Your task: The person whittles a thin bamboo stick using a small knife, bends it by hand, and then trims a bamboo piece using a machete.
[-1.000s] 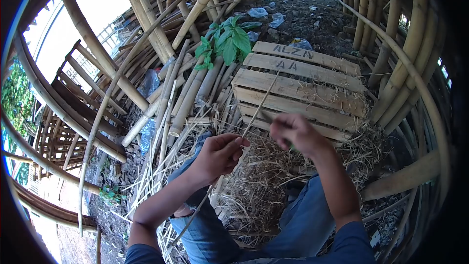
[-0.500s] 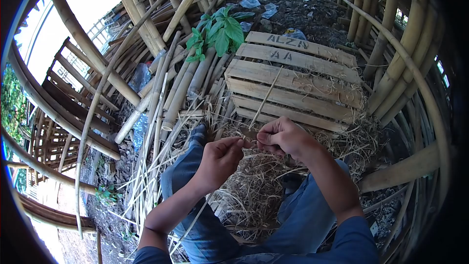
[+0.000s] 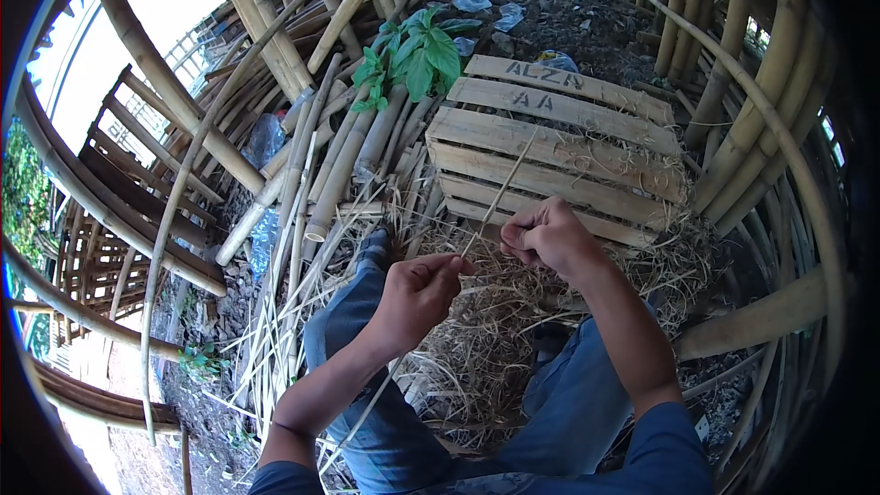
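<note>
Pinching the stick [image 3: 504, 188] in its fingers, the left hand [image 3: 417, 302] is closest — stick slants away, up-right toward the crate [image 3: 568, 170]. Right hand [image 3: 545, 238] sits just right of it, fingers curled together — can't tell around what.

The middle part of the thin strip [image 3: 506, 183] is hidden by the left hand [image 3: 420, 300], so its course inside this grip cannot be seen. The fingers of the right hand [image 3: 547, 240] are curled inward, and what is between them is too small to tell. Loose shavings [image 3: 504, 348] cover the lower right corner of the wooden crate [image 3: 559, 170]. Both blue sleeves [image 3: 665, 449] are cut off by the bottom edge.
</note>
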Tool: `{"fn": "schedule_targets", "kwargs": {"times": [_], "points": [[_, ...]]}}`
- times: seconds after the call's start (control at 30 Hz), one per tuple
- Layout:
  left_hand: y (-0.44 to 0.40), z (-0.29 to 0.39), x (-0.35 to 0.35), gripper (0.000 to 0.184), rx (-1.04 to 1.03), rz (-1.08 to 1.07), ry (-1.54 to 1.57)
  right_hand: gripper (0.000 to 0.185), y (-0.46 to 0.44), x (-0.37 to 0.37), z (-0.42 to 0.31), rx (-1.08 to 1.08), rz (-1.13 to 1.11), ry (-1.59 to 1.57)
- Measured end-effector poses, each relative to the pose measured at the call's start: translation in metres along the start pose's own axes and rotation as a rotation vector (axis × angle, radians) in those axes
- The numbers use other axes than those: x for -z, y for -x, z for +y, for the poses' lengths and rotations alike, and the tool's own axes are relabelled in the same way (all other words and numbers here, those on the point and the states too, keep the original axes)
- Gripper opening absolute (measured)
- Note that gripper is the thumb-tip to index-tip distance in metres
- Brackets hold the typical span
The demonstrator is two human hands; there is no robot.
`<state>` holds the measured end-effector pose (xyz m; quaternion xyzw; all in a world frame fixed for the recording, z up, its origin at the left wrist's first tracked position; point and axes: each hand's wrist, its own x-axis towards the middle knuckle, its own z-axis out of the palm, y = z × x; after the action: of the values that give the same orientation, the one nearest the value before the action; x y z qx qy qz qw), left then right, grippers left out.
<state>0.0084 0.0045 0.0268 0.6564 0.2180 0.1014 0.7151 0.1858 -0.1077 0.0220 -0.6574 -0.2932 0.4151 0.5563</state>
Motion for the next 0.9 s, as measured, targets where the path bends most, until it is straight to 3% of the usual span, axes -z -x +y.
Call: {"fn": "schedule_targets", "kwargs": {"times": [0.2,0.27,0.43,0.47,0.53,0.63,0.7,0.83,0.9], "points": [[-0.003,-0.008,-0.001,0.025,-0.048,-0.010,-0.049,0.015,-0.001,0.003,-0.006,-0.030,0.127,-0.070],[-0.005,-0.013,0.000,0.024,-0.068,-0.011,-0.045,0.016,-0.004,0.004,-0.003,0.038,0.095,0.041],[-0.011,-0.012,0.005,0.022,0.150,-0.050,0.178,0.013,-0.003,-0.005,0.012,0.183,-0.010,0.261],[-0.012,-0.011,0.005,0.022,0.154,-0.040,0.182,0.012,-0.002,-0.009,0.014,0.252,-0.053,0.393],[-0.013,-0.010,0.006,0.021,0.081,-0.094,0.207,0.011,0.000,-0.014,0.013,0.191,-0.036,0.396],[-0.011,-0.012,0.004,0.022,0.091,-0.055,0.179,0.012,0.002,-0.015,0.014,0.333,0.028,0.392],[-0.010,-0.013,0.004,0.022,0.095,-0.021,0.157,0.011,0.005,-0.019,0.015,0.629,0.338,0.813],[-0.008,-0.013,0.002,0.024,0.105,0.022,0.152,0.011,0.000,-0.014,0.016,0.598,0.413,0.695],[-0.007,-0.015,0.002,0.025,0.096,0.024,0.132,0.017,0.001,-0.010,0.011,0.470,0.345,0.526]]}}
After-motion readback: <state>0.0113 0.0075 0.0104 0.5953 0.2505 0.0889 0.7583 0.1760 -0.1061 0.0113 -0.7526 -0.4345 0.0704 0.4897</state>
